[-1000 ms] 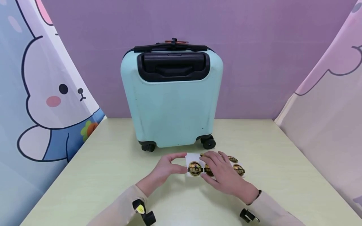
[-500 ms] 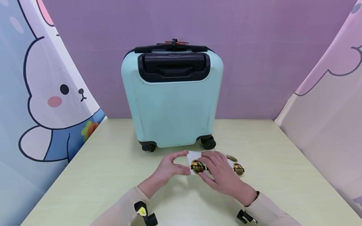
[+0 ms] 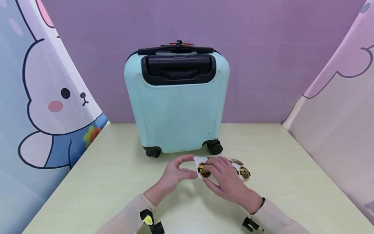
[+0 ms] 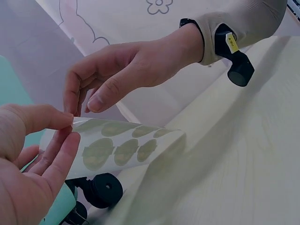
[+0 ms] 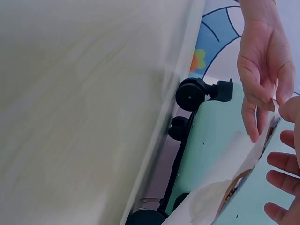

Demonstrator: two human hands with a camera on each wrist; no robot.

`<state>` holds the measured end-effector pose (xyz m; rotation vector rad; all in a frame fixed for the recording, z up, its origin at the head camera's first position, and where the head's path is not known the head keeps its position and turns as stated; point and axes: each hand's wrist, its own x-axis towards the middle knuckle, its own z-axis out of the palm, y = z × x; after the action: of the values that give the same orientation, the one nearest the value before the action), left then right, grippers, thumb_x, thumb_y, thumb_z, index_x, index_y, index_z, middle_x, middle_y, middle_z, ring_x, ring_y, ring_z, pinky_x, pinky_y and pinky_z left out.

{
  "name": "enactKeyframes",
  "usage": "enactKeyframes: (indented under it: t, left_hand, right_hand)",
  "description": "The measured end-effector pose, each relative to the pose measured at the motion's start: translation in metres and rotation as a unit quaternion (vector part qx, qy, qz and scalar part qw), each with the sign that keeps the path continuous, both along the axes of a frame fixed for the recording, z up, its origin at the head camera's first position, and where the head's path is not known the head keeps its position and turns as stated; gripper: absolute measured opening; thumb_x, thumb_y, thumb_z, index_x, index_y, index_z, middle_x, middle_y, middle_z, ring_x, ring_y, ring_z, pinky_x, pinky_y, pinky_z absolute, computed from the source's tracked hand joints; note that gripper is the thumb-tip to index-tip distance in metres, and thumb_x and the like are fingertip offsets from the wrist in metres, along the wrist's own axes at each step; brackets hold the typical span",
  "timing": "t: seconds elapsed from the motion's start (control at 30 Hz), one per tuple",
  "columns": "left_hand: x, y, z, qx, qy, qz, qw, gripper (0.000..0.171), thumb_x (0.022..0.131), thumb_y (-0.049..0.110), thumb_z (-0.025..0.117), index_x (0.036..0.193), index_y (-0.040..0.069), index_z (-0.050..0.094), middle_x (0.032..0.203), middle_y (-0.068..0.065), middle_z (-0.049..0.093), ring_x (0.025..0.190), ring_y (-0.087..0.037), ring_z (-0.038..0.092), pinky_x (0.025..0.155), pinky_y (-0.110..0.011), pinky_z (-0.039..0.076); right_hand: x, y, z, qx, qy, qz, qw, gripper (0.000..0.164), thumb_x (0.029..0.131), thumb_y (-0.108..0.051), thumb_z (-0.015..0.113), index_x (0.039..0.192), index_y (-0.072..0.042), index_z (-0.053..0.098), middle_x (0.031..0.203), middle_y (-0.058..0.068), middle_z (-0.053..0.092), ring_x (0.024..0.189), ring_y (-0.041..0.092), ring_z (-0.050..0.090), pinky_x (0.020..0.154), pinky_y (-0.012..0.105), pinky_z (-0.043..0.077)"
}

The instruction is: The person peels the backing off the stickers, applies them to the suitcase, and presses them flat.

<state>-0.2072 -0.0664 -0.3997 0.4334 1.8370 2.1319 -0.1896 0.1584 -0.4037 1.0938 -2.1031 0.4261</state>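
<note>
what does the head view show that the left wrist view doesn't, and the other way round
Only the head view shows the suitcase's black handle, the rabbit picture and the left sleeve.

Only the left wrist view shows the flower outline on the cloth, and what looks like the back of the sticker sheet.

Both share the left hand pinching the sheet's edge, the right hand close to it, the suitcase and the table.

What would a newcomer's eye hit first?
In the head view, probably the big mint suitcase, standing upright at centre. Next, in front of it, the sticker sheet, its left edge pinched by the left hand and partly hidden by the right hand. Then the cartoon rabbit at far left.
</note>
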Motion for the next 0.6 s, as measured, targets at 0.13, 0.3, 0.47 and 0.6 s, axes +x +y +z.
enactKeyframes:
  t: [0.13,0.3,0.47,0.6]
  left_hand:
    - [-0.001,0.001,-0.001,0.019,0.002,0.006,0.9998,0.064,0.083,-0.010,0.072,0.142,-0.002,0.047,0.122,-0.015,0.058,0.092,-0.021,0.070,0.084,-0.036,0.058]
    - [-0.001,0.002,-0.001,0.030,0.004,0.008,0.9995,0.064,0.083,-0.010,0.072,0.141,-0.003,0.046,0.102,-0.005,0.067,0.089,-0.019,0.070,0.082,-0.034,0.059]
    - [0.000,0.003,0.000,0.032,0.007,0.001,0.9995,0.063,0.083,-0.010,0.072,0.140,-0.004,0.045,0.093,-0.001,0.071,0.084,-0.016,0.070,0.080,-0.031,0.059]
    - [0.000,0.004,0.000,0.037,0.007,-0.002,0.9993,0.062,0.083,-0.009,0.072,0.139,-0.005,0.046,0.089,-0.001,0.073,0.082,-0.014,0.070,0.079,-0.029,0.058]
  right_hand:
    - [0.000,-0.003,0.000,-0.006,0.018,-0.007,1.000,0.035,0.106,-0.040,0.044,0.102,-0.011,0.063,0.108,0.004,0.063,0.106,0.026,0.057,0.096,0.047,0.043]
    - [0.000,-0.006,0.001,-0.012,0.041,-0.017,0.999,0.036,0.106,-0.039,0.043,0.099,-0.011,0.064,0.104,0.003,0.064,0.105,0.026,0.059,0.092,0.049,0.045]
    - [-0.001,-0.009,0.002,-0.009,0.066,-0.016,0.998,0.037,0.107,-0.037,0.041,0.097,-0.010,0.065,0.101,0.004,0.065,0.102,0.027,0.060,0.088,0.049,0.047]
    - [-0.002,-0.011,0.002,-0.007,0.075,-0.018,0.997,0.038,0.107,-0.036,0.041,0.095,-0.010,0.065,0.098,0.003,0.065,0.100,0.027,0.061,0.087,0.047,0.048]
